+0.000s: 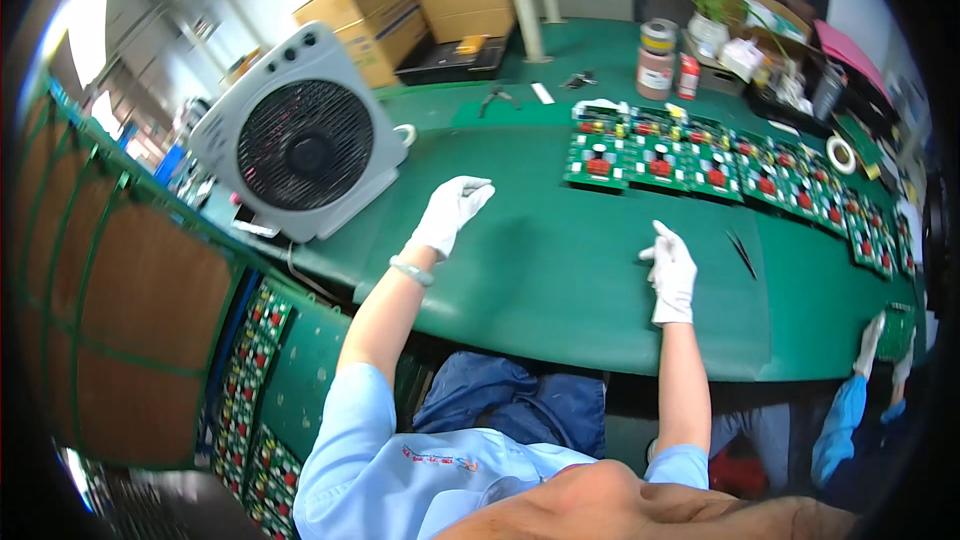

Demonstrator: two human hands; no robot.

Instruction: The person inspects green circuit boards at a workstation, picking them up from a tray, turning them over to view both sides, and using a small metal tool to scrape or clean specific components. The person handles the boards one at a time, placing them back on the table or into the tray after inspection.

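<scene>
My left hand, in a white glove, hovers above the green mat to the right of the grey box fan. Its fingers are loosely bent with a small gap at the tips, and nothing shows in them. Farther right is my right hand, also white-gloved, with the index finger stretched forward and the thumb apart; it holds nothing visible. Closest to it lies a pair of dark tweezers. Beyond both hands, a row of green circuit boards with red and black parts runs along the bench to the right.
The grey box fan stands at the left. Pliers, a pink-brown bottle and cardboard boxes are at the back. More boards fill a rack at lower left. At far right, a co-worker's gloved hands hold a board.
</scene>
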